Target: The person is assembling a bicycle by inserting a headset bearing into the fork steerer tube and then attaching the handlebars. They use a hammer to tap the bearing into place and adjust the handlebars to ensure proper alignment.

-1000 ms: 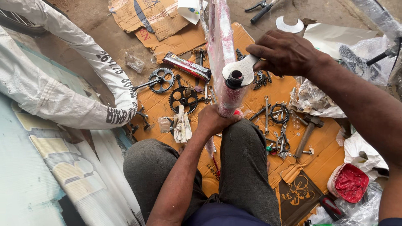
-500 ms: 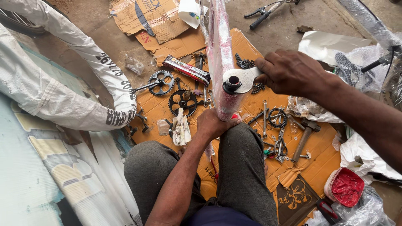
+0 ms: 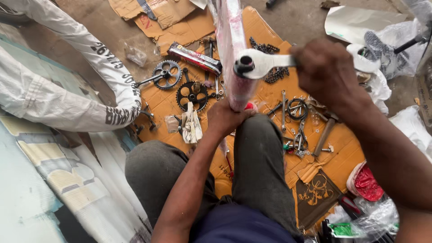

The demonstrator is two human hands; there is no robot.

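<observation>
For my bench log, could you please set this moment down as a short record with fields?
setting: orange cardboard sheet on the ground, person seated above it
left hand: grips the lower end of a plastic-wrapped bicycle frame tube, held upright
right hand: holds a silver wrench set on the black fitting at the tube's top
beside the tube: two black chainrings, a bicycle chain, a rag
right of the knee: a hammer, small tools
left edge: wrapped tyre
</observation>
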